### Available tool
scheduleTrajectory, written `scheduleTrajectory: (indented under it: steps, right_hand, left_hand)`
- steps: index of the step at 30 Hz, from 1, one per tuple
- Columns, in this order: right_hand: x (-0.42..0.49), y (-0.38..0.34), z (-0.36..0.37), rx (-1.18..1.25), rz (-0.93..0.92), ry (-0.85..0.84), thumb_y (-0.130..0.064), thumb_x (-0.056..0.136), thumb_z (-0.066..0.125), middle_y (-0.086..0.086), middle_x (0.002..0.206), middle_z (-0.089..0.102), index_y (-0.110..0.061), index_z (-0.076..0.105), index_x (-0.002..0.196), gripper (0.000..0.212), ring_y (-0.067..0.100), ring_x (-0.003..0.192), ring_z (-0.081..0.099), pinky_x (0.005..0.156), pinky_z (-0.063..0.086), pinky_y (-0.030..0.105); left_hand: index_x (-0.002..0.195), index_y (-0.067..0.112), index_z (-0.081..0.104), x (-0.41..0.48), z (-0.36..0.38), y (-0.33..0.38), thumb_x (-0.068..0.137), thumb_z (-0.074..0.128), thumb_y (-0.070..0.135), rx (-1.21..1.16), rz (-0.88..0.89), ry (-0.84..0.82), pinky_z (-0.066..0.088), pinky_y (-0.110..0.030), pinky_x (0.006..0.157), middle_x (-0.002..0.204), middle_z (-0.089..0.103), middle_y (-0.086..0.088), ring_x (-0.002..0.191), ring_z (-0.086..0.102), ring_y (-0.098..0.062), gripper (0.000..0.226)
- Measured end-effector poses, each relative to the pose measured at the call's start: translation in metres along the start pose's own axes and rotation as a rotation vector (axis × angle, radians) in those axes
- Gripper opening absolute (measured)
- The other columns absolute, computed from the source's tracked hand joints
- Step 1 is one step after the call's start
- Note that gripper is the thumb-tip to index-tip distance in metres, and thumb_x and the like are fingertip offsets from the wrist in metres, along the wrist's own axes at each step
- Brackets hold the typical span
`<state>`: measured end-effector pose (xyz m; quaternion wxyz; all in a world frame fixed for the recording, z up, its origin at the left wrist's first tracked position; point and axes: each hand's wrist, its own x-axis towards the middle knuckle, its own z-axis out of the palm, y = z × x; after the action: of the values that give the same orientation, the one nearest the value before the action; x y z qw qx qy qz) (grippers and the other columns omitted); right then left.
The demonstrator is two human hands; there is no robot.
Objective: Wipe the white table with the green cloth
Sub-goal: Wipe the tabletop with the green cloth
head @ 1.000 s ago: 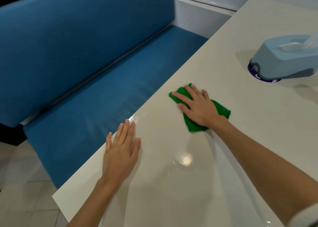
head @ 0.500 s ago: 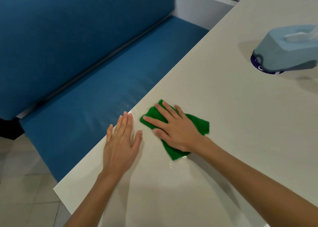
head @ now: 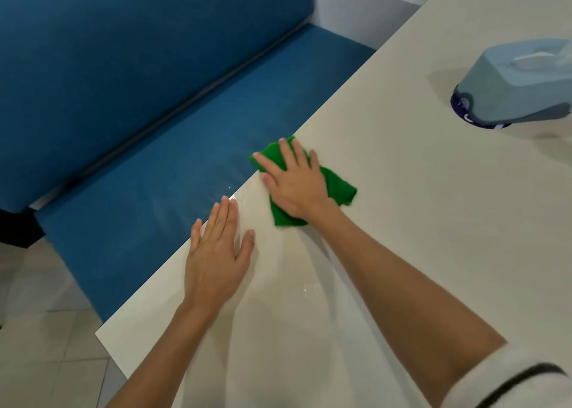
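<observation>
Right hand [head: 294, 184] lies flat, palm down, on the green cloth [head: 339, 189], pressing it onto the white tabletop [head: 402, 237]. Its fingers [head: 288, 153] are straight and slightly apart, not curled round the fabric, and the thumb is out to the side. The cloth is crumpled and sits right at the left edge of the tabletop, roughly midway along the visible part of that edge. Its far corner seems to poke just past the edge toward the bench. Part of the cloth shows beyond the fingertips and part on the wrist side; the rest is hidden under the palm. Left hand [head: 216, 252] rests flat on the bare tabletop near the same left edge, closer to the near corner, just beside the right hand but not touching it or the cloth. Left fingers [head: 223, 218] are straight and together with the thumb splayed, holding nothing. There is a small wet glint [head: 309, 290] on the tabletop between the two forearms. A blue-grey tissue box [head: 510, 88] stands toward the right side of the tabletop, well apart from the cloth and cut by the frame edge. A white sleeve [head: 510, 379] with a dark stripe is on the right arm. A blue bench seat [head: 185, 175] and backrest [head: 123, 51] run along the left edge, with a light tiled floor [head: 37, 314] below.
</observation>
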<state>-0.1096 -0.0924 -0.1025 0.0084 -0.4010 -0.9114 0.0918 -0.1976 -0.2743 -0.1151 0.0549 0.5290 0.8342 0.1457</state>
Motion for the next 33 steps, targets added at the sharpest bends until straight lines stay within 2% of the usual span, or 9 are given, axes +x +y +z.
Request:
scheduleTrajectory:
  steps: [3,7,12,16,23,25,28,30,33]
  right_hand:
    - [-0.041,-0.011,0.004,-0.008,-0.195,0.000,-0.049,0.100,0.018,0.008,0.160,0.006,-0.047,0.013,0.148,0.048,0.029,0.147,0.001,0.115,0.002,0.051]
    - [-0.085,0.041,-0.004,-0.036,-0.380,-0.060,-0.057,0.096,0.011,-0.002,0.161,0.005,-0.053,0.010,0.145,0.050,0.020,0.148,-0.001,0.117,0.000,0.044]
    - [-0.051,0.099,-0.021,-0.037,-0.106,-0.061,-0.059,0.096,0.010,-0.001,0.161,0.001,-0.056,0.003,0.144,0.049,0.020,0.147,-0.005,0.116,-0.001,0.047]
    - [-0.011,0.063,-0.011,-0.015,0.066,-0.021,-0.054,0.099,0.014,0.006,0.161,0.001,-0.051,0.005,0.147,0.049,0.027,0.147,-0.006,0.116,-0.003,0.054]
    - [-0.033,-0.032,0.009,0.043,-0.141,0.002,-0.051,0.100,0.019,0.012,0.160,0.003,-0.043,0.012,0.149,0.051,0.030,0.147,-0.003,0.116,-0.002,0.052]
    - [-0.042,-0.036,0.004,0.246,-0.201,-0.020,-0.044,0.102,0.022,0.010,0.159,0.012,-0.037,0.016,0.150,0.050,0.028,0.147,0.004,0.117,0.003,0.049]
    - [-0.049,-0.017,-0.022,0.889,-0.085,0.086,-0.026,0.103,0.030,0.004,0.151,0.036,-0.020,0.030,0.148,0.046,0.018,0.141,0.026,0.117,0.016,0.036]
    - [-0.054,0.005,-0.034,0.922,0.085,0.215,-0.022,0.103,0.031,0.002,0.151,0.035,-0.017,0.033,0.146,0.044,0.017,0.142,0.024,0.117,0.014,0.031]
    - [-0.061,0.042,-0.035,0.731,0.261,0.250,-0.024,0.103,0.029,0.006,0.156,0.025,-0.018,0.027,0.148,0.046,0.020,0.146,0.011,0.117,0.002,0.034]
  left_hand:
    - [0.154,0.019,0.016,0.001,-0.001,-0.002,0.096,0.017,0.054,-0.019,0.003,-0.012,0.000,-0.031,0.118,0.160,0.008,0.009,0.144,-0.002,0.002,0.067]
    - [0.154,0.021,0.014,0.000,-0.001,-0.002,0.097,0.017,0.053,-0.024,0.004,-0.010,-0.002,-0.031,0.119,0.160,0.007,0.010,0.145,-0.002,0.001,0.066]
    - [0.154,0.019,0.015,0.000,0.001,0.000,0.097,0.017,0.052,-0.014,-0.002,0.003,0.001,-0.034,0.119,0.160,0.008,0.008,0.144,-0.002,0.000,0.065]
    - [0.154,0.018,0.016,0.000,0.000,0.000,0.096,0.016,0.053,-0.009,-0.003,-0.004,0.001,-0.035,0.119,0.160,0.009,0.007,0.144,0.000,-0.001,0.067]
    - [0.152,0.016,0.022,0.002,-0.011,0.007,0.102,0.029,0.038,-0.338,-0.082,0.073,0.005,-0.029,0.119,0.159,0.018,0.008,0.145,0.006,0.002,0.056]
    - [0.152,0.013,0.020,0.004,-0.014,0.020,0.104,0.031,0.033,-0.387,-0.113,0.118,0.007,-0.031,0.120,0.159,0.019,0.003,0.146,0.008,-0.003,0.054]
    - [0.153,0.007,0.013,0.022,-0.014,0.056,0.103,0.030,0.030,-0.371,-0.172,0.148,0.005,-0.032,0.119,0.160,0.015,-0.006,0.148,0.008,-0.015,0.057]
    - [0.152,0.003,0.007,0.048,-0.005,0.084,0.102,0.029,0.036,-0.308,-0.285,0.087,0.002,-0.037,0.118,0.160,0.010,-0.015,0.148,0.005,-0.024,0.064]
    - [0.151,0.002,-0.001,0.090,0.013,0.122,0.100,0.025,0.048,-0.211,-0.527,-0.048,-0.005,-0.044,0.117,0.158,-0.001,-0.025,0.147,-0.006,-0.036,0.074]
